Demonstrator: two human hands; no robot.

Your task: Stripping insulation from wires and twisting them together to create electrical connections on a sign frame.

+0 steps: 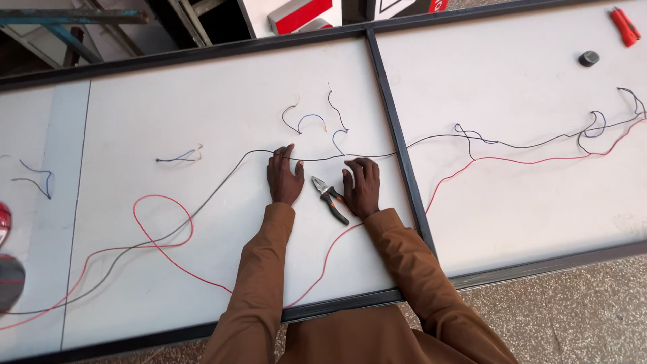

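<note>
My left hand (284, 177) lies flat, palm down, on the white panel (168, 121), its fingertips touching a long black wire (216, 190). My right hand (362, 186) rests flat beside it, fingers spread, near the same wire. Between the two hands lie pliers (330, 199) with black and orange handles, held by neither hand. A red wire (162, 226) loops across the panel to the left and passes under my right forearm. Both arms wear brown sleeves.
A dark metal frame bar (397, 135) splits the white surface into two panels. Short blue and black wire scraps (311, 120) lie beyond my hands. On the right panel sit a black tape roll (588, 58) and a red-handled tool (625, 25). Speckled floor lies near me.
</note>
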